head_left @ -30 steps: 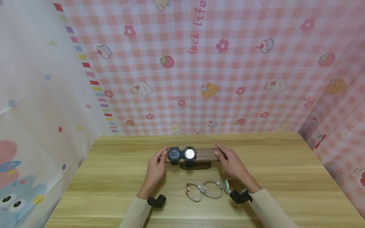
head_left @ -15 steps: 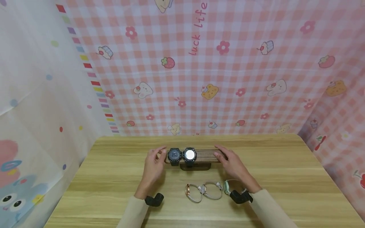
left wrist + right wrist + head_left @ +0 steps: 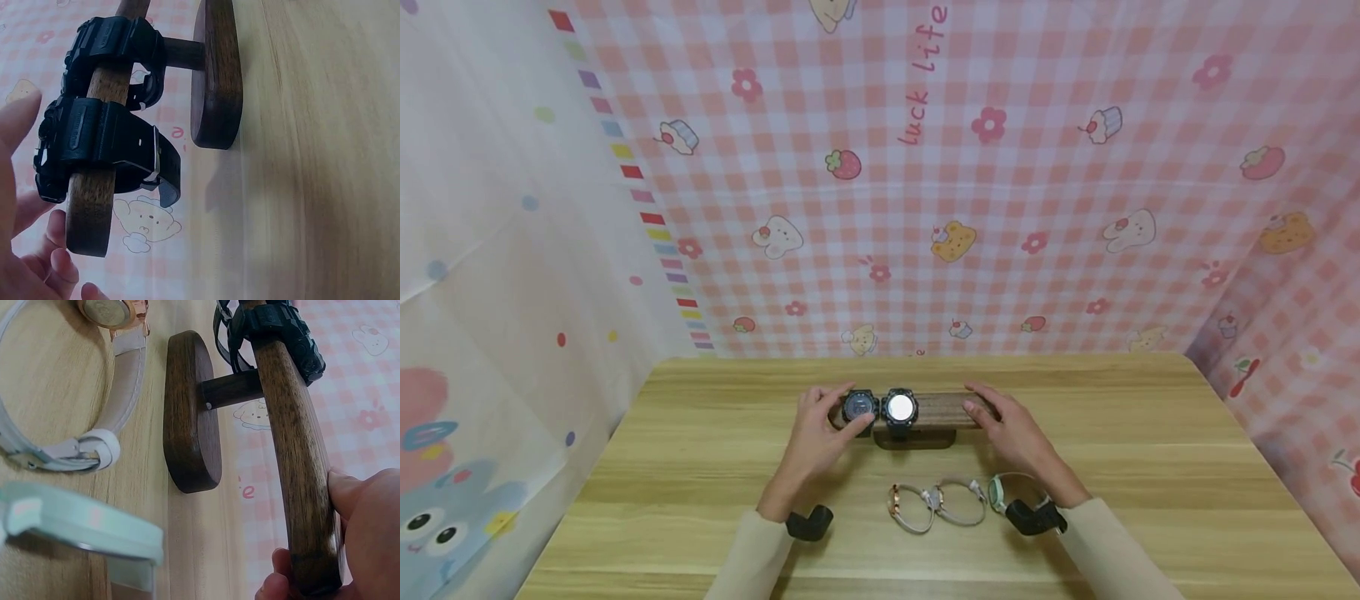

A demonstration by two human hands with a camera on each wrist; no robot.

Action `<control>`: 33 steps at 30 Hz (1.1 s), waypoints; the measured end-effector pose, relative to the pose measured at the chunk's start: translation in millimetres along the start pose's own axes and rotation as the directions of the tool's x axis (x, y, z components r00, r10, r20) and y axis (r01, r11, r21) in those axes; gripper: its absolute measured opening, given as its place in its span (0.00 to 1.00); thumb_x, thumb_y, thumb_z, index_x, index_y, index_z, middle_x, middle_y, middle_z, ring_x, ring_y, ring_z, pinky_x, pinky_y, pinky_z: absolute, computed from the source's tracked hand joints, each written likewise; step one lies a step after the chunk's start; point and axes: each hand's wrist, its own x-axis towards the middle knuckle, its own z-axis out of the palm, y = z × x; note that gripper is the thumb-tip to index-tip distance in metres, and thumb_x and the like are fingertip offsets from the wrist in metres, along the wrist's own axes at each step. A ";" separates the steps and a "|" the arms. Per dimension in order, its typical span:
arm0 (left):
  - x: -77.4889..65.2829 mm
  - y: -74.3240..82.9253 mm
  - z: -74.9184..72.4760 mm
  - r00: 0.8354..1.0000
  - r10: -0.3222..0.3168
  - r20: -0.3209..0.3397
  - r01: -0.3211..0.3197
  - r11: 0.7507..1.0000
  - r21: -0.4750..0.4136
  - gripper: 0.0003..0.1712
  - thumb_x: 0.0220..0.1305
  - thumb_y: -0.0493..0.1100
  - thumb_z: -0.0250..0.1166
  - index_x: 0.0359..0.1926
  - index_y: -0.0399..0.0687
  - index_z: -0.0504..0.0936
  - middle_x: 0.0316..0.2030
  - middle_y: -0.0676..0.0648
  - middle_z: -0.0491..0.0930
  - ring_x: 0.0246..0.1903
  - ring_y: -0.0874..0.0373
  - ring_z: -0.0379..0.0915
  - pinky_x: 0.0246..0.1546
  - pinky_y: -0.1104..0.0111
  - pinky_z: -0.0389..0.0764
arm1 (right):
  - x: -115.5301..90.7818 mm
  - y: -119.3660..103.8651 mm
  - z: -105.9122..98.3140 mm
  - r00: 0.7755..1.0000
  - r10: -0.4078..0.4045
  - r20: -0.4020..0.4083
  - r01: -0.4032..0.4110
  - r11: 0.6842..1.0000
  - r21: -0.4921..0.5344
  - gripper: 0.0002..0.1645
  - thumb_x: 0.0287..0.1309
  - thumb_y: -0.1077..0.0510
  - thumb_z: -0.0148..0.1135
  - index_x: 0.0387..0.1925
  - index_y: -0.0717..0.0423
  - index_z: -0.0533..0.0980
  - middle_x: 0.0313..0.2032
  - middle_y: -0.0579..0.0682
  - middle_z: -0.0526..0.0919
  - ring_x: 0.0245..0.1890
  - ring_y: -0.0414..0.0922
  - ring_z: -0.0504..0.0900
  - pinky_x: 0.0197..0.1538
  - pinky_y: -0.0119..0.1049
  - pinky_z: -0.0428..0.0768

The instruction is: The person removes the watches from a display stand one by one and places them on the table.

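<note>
A dark wooden watch stand (image 3: 940,410) bears two black wristwatches on its bar. The left black watch (image 3: 859,406) has a dark face; the other black watch (image 3: 900,407) shows a bright, glaring face. My left hand (image 3: 816,429) spreads around the bar's left end, its thumb over the left watch's near side. In the left wrist view a small gap separates the thumb (image 3: 19,119) from this watch (image 3: 78,140). With my right hand (image 3: 1018,429) I grip the bar's right end, thumb on one side and fingertips on the other.
On the wooden table (image 3: 700,500), nearer to me, lie two pale-strapped watches: a rose-gold-cased watch (image 3: 893,500) and another beside it (image 3: 961,501). A mint-green watch (image 3: 997,493) sits partly under my right wrist. A checked pink cloth (image 3: 865,217) hangs behind.
My left hand first draws back slightly from the bar's left end, then comes in to the right, its thumb now over the left black watch. My right hand keeps its hold.
</note>
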 end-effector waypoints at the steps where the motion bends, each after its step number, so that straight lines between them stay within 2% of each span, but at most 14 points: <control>1: 0.0 0.8 -0.2 1.000 -0.001 0.005 0.001 1.000 0.006 0.36 0.56 0.56 0.74 0.63 0.47 0.78 0.38 0.47 0.67 0.42 0.54 0.58 0.40 0.64 0.63 | -0.1 -0.5 0.0 1.000 0.003 0.002 -0.003 1.000 0.002 0.29 0.74 0.46 0.51 0.71 0.53 0.67 0.68 0.63 0.68 0.68 0.64 0.65 0.67 0.61 0.64; 6: 0.5 1.3 -0.1 1.000 0.025 0.010 -0.025 0.999 0.047 0.44 0.48 0.56 0.79 0.64 0.44 0.77 0.39 0.48 0.67 0.43 0.53 0.60 0.42 0.64 0.64 | -0.6 -1.7 -0.1 1.000 0.008 0.006 -0.008 1.000 0.010 0.29 0.74 0.46 0.50 0.71 0.53 0.67 0.68 0.63 0.68 0.69 0.63 0.64 0.68 0.61 0.63; 10: 0.7 -0.5 0.3 0.998 0.065 0.007 -0.065 0.996 0.067 0.45 0.45 0.54 0.80 0.64 0.42 0.76 0.38 0.48 0.67 0.43 0.53 0.60 0.43 0.63 0.64 | -1.5 -2.0 -0.9 1.000 0.013 0.007 -0.013 1.000 0.016 0.30 0.74 0.47 0.50 0.70 0.54 0.66 0.69 0.63 0.67 0.69 0.63 0.64 0.68 0.61 0.62; 13: 0.5 -0.4 0.0 0.997 0.083 0.004 -0.084 0.995 0.062 0.44 0.45 0.53 0.80 0.63 0.41 0.77 0.38 0.48 0.66 0.43 0.53 0.60 0.43 0.63 0.65 | -1.7 -2.2 -1.2 1.000 0.012 0.006 -0.012 1.000 0.019 0.30 0.74 0.47 0.51 0.70 0.55 0.66 0.69 0.63 0.67 0.69 0.64 0.64 0.68 0.61 0.62; 21: 1.1 1.1 -2.2 0.997 0.071 0.020 -0.072 0.996 0.060 0.43 0.45 0.52 0.81 0.63 0.46 0.78 0.38 0.48 0.67 0.42 0.54 0.60 0.43 0.64 0.66 | -0.3 -2.2 -0.8 1.000 0.011 0.000 -0.011 1.000 0.008 0.30 0.74 0.47 0.51 0.70 0.56 0.67 0.68 0.63 0.68 0.69 0.64 0.65 0.68 0.61 0.62; 33: 0.8 -1.2 -2.6 0.994 0.107 -0.002 -0.106 0.988 0.108 0.39 0.43 0.53 0.81 0.59 0.47 0.82 0.36 0.48 0.69 0.38 0.57 0.60 0.40 0.65 0.66 | -0.5 -2.8 -2.0 1.000 0.020 0.009 -0.020 1.000 0.016 0.29 0.74 0.47 0.51 0.70 0.55 0.67 0.68 0.63 0.68 0.69 0.64 0.64 0.68 0.61 0.62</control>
